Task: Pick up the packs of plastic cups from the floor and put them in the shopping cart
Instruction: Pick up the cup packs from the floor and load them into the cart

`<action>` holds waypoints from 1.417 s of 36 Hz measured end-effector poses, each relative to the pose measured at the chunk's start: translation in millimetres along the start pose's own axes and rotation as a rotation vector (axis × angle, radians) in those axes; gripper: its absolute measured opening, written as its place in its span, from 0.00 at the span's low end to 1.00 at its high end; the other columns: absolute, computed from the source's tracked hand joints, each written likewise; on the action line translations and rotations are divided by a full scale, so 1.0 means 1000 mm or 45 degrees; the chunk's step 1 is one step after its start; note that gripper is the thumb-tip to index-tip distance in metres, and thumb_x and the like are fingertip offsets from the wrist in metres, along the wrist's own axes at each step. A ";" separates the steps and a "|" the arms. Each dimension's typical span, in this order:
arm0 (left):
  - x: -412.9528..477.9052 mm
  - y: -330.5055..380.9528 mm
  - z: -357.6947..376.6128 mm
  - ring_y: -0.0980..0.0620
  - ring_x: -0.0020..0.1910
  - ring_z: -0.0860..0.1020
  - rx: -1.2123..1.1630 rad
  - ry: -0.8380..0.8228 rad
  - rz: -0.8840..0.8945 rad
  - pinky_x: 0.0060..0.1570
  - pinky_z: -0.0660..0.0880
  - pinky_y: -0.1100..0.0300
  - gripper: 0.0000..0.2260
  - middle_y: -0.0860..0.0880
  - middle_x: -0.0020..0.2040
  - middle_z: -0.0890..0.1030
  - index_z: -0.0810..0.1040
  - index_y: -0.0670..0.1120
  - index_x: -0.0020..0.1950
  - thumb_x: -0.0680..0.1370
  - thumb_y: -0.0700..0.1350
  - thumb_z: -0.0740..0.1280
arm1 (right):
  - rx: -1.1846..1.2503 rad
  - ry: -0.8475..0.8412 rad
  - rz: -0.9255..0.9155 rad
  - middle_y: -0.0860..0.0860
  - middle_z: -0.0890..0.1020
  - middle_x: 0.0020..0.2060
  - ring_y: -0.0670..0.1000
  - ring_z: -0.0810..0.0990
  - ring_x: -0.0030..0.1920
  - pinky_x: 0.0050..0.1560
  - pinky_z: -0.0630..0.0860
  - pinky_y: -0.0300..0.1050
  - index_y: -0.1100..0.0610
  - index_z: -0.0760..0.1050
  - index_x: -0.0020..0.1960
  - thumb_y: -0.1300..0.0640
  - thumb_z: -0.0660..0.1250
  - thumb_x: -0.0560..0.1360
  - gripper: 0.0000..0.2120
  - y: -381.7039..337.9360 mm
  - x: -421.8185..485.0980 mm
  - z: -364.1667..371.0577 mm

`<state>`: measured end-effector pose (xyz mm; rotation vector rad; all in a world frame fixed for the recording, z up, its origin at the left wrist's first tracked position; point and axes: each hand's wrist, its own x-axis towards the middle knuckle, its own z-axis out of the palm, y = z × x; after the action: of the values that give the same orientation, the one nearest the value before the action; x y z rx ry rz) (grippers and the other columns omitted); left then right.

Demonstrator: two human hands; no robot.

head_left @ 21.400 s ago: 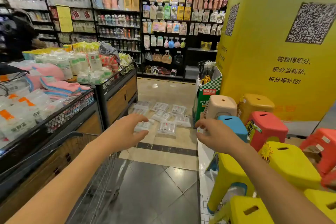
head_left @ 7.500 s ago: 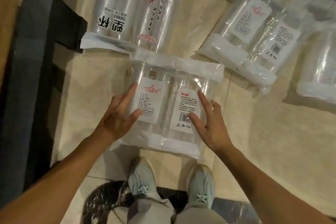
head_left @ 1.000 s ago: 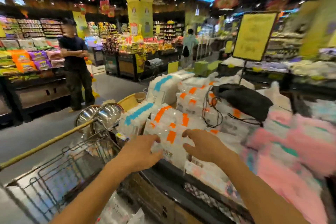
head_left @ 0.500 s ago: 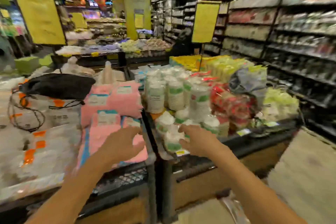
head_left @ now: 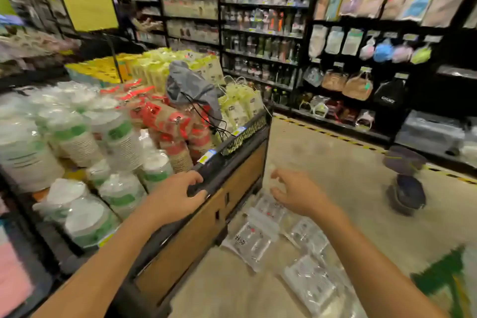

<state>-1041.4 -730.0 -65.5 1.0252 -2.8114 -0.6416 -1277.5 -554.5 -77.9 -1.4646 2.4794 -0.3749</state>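
Several clear packs of plastic cups lie on the beige floor at the lower right: one pack (head_left: pixel 249 242) next to the display stand, another pack (head_left: pixel 313 284) nearer to me, a third pack (head_left: pixel 271 208) under my right hand. My left hand (head_left: pixel 178 195) hovers in front of the stand's black rim, fingers loosely curled, holding nothing. My right hand (head_left: pixel 296 192) is held above the packs with its fingers spread and empty. The shopping cart is out of view.
A wooden display stand (head_left: pixel 206 217) loaded with stacked paper cups and bowls fills the left. Dark shelving (head_left: pixel 260 33) lines the back wall. A dark round floor object (head_left: pixel 406 188) stands at right on the floor. A green box edge (head_left: pixel 444 276) shows at lower right.
My view has swung right, from the cart and pink goods on the stand to the stand's end and the floor packs. Both hands stay empty and stretched out in front.
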 end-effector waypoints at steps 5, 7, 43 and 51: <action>0.065 0.013 0.015 0.53 0.60 0.76 0.011 -0.085 0.179 0.58 0.75 0.51 0.21 0.54 0.62 0.78 0.73 0.53 0.66 0.77 0.60 0.63 | 0.029 0.036 0.158 0.52 0.78 0.64 0.53 0.76 0.63 0.61 0.72 0.47 0.54 0.70 0.69 0.49 0.61 0.81 0.19 0.029 0.015 0.005; 0.093 0.013 0.020 0.53 0.58 0.77 0.026 -0.092 0.239 0.57 0.75 0.52 0.20 0.54 0.61 0.78 0.73 0.53 0.66 0.77 0.60 0.63 | 0.048 0.044 0.226 0.51 0.76 0.66 0.52 0.75 0.65 0.61 0.70 0.45 0.53 0.69 0.71 0.49 0.61 0.81 0.20 0.035 0.026 0.007; 0.506 -0.011 0.321 0.53 0.66 0.71 -0.240 -0.572 0.229 0.59 0.61 0.69 0.23 0.49 0.68 0.72 0.68 0.47 0.73 0.79 0.46 0.66 | 0.616 0.198 0.894 0.51 0.75 0.66 0.52 0.75 0.64 0.60 0.75 0.54 0.43 0.62 0.74 0.45 0.61 0.80 0.23 0.286 0.296 0.247; 0.561 -0.094 0.534 0.52 0.68 0.68 -0.357 -0.678 0.014 0.66 0.66 0.56 0.24 0.49 0.70 0.68 0.64 0.50 0.75 0.80 0.47 0.64 | 0.851 0.200 1.029 0.50 0.70 0.71 0.53 0.76 0.63 0.60 0.76 0.59 0.42 0.59 0.76 0.45 0.61 0.80 0.26 0.359 0.340 0.449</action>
<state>-1533.0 -958.0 -626.7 0.8879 -3.0052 -1.4475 -1583.1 -730.8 -644.5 -0.1578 2.4320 -1.0159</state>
